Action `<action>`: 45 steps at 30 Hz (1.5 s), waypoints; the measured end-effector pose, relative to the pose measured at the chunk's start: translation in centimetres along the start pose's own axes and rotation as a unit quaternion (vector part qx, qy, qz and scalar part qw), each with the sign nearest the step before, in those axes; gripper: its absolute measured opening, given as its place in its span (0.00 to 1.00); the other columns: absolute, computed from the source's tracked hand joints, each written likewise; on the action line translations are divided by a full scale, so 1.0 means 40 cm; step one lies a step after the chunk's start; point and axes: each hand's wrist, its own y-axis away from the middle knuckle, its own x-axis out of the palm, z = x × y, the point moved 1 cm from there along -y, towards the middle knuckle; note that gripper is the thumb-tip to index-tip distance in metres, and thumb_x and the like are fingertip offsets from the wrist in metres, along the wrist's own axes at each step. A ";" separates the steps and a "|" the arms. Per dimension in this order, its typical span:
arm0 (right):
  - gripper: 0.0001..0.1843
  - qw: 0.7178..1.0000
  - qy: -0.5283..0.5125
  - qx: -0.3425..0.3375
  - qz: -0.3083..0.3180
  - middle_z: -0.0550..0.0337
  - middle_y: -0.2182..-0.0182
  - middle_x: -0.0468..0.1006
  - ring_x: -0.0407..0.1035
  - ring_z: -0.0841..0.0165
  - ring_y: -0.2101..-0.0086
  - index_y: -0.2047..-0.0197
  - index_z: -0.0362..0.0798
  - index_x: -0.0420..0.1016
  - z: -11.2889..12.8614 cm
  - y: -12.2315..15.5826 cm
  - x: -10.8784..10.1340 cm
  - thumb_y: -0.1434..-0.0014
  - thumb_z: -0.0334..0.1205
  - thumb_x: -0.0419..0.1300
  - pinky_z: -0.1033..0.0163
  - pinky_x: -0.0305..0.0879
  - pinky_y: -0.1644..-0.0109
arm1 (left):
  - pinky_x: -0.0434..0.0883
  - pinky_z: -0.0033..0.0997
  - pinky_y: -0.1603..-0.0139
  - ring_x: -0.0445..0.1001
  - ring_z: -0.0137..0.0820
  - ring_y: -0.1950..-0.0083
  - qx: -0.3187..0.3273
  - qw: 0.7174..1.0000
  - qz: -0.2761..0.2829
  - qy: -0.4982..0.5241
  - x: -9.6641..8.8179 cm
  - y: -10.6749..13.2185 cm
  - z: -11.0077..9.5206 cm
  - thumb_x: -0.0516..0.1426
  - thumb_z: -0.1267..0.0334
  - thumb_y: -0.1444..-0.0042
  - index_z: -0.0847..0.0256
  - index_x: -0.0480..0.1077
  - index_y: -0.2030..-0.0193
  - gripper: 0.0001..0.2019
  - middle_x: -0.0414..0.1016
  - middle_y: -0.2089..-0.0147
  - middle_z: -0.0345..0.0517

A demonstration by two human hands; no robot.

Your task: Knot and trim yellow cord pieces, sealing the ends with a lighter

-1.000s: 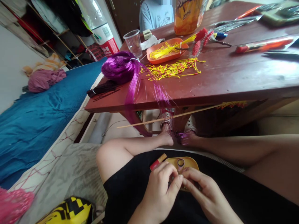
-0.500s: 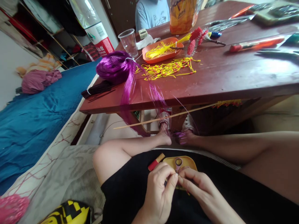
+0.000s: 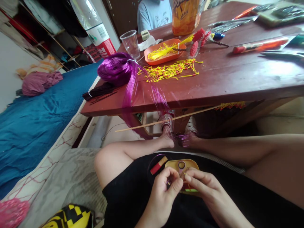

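Over the black cloth on my lap, my left hand [image 3: 167, 191] pinches with thumb and index finger; whatever is between them is too fine to make out. Close beside it, my right hand [image 3: 205, 184] pinches a tiny yellow strand [image 3: 185, 174] at its fingertips. Beneath both hands lies a yellow tray [image 3: 193, 163], partly covered by them. Small scissors [image 3: 181, 165] rest in it, one finger loop showing. A red and tan block [image 3: 158, 165] lies left of the tray, with a thin dark purple thread curving round it.
The red-brown table [image 3: 201, 91] ahead carries a purple fibre bundle [image 3: 116, 68], yellow stamen-like strands [image 3: 169, 71], an orange tray [image 3: 163, 59], a plastic cup [image 3: 130, 44] and a bottle of orange liquid [image 3: 185, 17]. A thin stick [image 3: 154, 123] crosses below its edge. Someone in a blue shirt [image 3: 154, 14] sits opposite.
My fingertips have moved slightly apart, so the yellow strand now shows. A curved purple thread has appeared by the red and tan block, and a yellow-green piece shows beneath my hands.
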 end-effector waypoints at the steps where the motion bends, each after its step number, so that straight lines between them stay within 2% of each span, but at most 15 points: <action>1: 0.14 1.000 -0.018 0.002 -0.007 0.62 0.75 0.69 0.61 0.67 0.70 0.77 0.47 0.74 -0.004 0.001 -0.001 0.50 0.49 0.62 0.63 0.58 0.63 | 0.63 0.27 0.63 0.65 0.28 0.67 -0.024 0.999 0.014 0.045 0.003 0.002 0.006 0.59 0.56 0.48 0.63 0.69 0.68 0.10 0.68 0.70 0.40; 3: 0.12 0.998 -0.053 0.007 -0.024 0.62 0.74 0.70 0.62 0.67 0.68 0.76 0.48 0.76 -0.013 0.002 0.000 0.52 0.48 0.64 0.63 0.58 0.61 | 0.63 0.28 0.60 0.67 0.29 0.65 -0.070 0.989 0.019 0.129 0.012 0.006 0.015 0.63 0.58 0.54 0.63 0.72 0.67 0.11 0.71 0.68 0.42; 6: 0.11 0.994 -0.097 0.020 -0.049 0.62 0.74 0.70 0.62 0.68 0.68 0.76 0.48 0.77 -0.026 0.004 0.003 0.56 0.48 0.67 0.64 0.59 0.61 | 0.63 0.27 0.60 0.68 0.27 0.67 -0.120 0.967 -0.018 0.224 0.026 0.008 0.022 0.66 0.60 0.59 0.63 0.74 0.71 0.10 0.72 0.71 0.41; 10: 0.14 0.992 -0.120 0.022 -0.045 0.62 0.78 0.68 0.60 0.69 0.72 0.79 0.46 0.76 -0.033 0.006 0.008 0.57 0.49 0.68 0.65 0.59 0.65 | 0.62 0.26 0.63 0.65 0.24 0.71 -0.110 0.960 0.000 0.256 0.040 0.006 0.022 0.67 0.61 0.60 0.64 0.73 0.76 0.10 0.68 0.77 0.38; 15: 0.13 0.995 -0.089 -0.001 -0.049 0.61 0.78 0.69 0.61 0.67 0.71 0.78 0.46 0.76 -0.028 0.014 0.011 0.55 0.48 0.66 0.63 0.60 0.63 | 0.62 0.28 0.60 0.65 0.28 0.68 -0.031 0.985 -0.001 0.167 0.048 0.011 0.026 0.62 0.59 0.53 0.64 0.68 0.78 0.12 0.66 0.75 0.40; 20: 0.12 0.997 -0.047 -0.039 -0.052 0.61 0.77 0.67 0.60 0.67 0.71 0.79 0.47 0.76 -0.022 0.023 0.015 0.54 0.47 0.66 0.64 0.60 0.65 | 0.63 0.29 0.64 0.62 0.29 0.70 0.012 0.999 -0.006 0.043 0.054 0.024 0.023 0.58 0.58 0.48 0.63 0.64 0.77 0.13 0.61 0.76 0.40; 24: 0.12 0.996 -0.078 -0.016 -0.039 0.61 0.79 0.68 0.60 0.69 0.74 0.78 0.48 0.77 -0.026 0.025 0.018 0.54 0.47 0.66 0.64 0.60 0.66 | 0.64 0.30 0.63 0.63 0.30 0.70 0.066 0.998 -0.011 -0.011 0.053 0.034 0.020 0.57 0.57 0.48 0.62 0.61 0.79 0.14 0.62 0.76 0.41; 28: 0.12 0.997 -0.064 -0.032 -0.026 0.60 0.79 0.69 0.62 0.68 0.73 0.78 0.48 0.78 -0.020 0.032 0.023 0.54 0.47 0.66 0.64 0.61 0.66 | 0.65 0.30 0.66 0.65 0.31 0.71 0.101 0.993 -0.017 -0.054 0.052 0.043 0.017 0.56 0.58 0.47 0.61 0.60 0.79 0.13 0.64 0.76 0.42; 34: 0.11 0.982 -0.181 0.048 -0.029 0.62 0.80 0.69 0.61 0.71 0.75 0.80 0.47 0.76 -0.021 0.032 0.033 0.59 0.46 0.69 0.67 0.60 0.67 | 0.65 0.30 0.66 0.68 0.32 0.70 0.170 0.975 -0.027 -0.143 0.044 0.042 -0.014 0.55 0.64 0.48 0.60 0.61 0.81 0.12 0.70 0.75 0.45; 37: 0.10 0.977 -0.204 0.049 -0.031 0.61 0.79 0.71 0.63 0.71 0.73 0.78 0.47 0.78 -0.024 0.021 0.029 0.58 0.45 0.69 0.67 0.61 0.65 | 0.64 0.28 0.68 0.67 0.31 0.72 0.121 0.986 -0.028 -0.114 0.035 0.030 -0.013 0.57 0.63 0.49 0.61 0.64 0.81 0.12 0.69 0.76 0.43; 40: 0.09 0.980 -0.191 0.034 -0.035 0.59 0.74 0.75 0.66 0.69 0.69 0.75 0.47 0.79 -0.027 0.011 0.016 0.56 0.44 0.68 0.65 0.61 0.61 | 0.63 0.28 0.66 0.66 0.30 0.69 0.041 0.999 -0.001 0.013 0.032 0.020 0.000 0.59 0.57 0.49 0.63 0.70 0.74 0.10 0.69 0.74 0.42; 42: 0.09 0.984 -0.175 0.031 -0.024 0.59 0.74 0.76 0.66 0.69 0.69 0.74 0.47 0.79 -0.031 0.008 0.008 0.55 0.44 0.68 0.65 0.61 0.61 | 0.62 0.28 0.64 0.66 0.29 0.68 0.002 0.995 0.011 0.102 0.035 0.016 0.006 0.60 0.56 0.50 0.64 0.72 0.72 0.11 0.69 0.73 0.41; 45: 0.08 0.981 -0.186 0.045 -0.022 0.60 0.76 0.76 0.65 0.71 0.72 0.74 0.47 0.79 -0.039 0.006 0.002 0.56 0.43 0.69 0.67 0.61 0.64 | 0.62 0.26 0.64 0.65 0.26 0.71 -0.050 0.974 0.009 0.220 0.044 0.010 0.011 0.63 0.59 0.54 0.64 0.74 0.75 0.10 0.68 0.76 0.39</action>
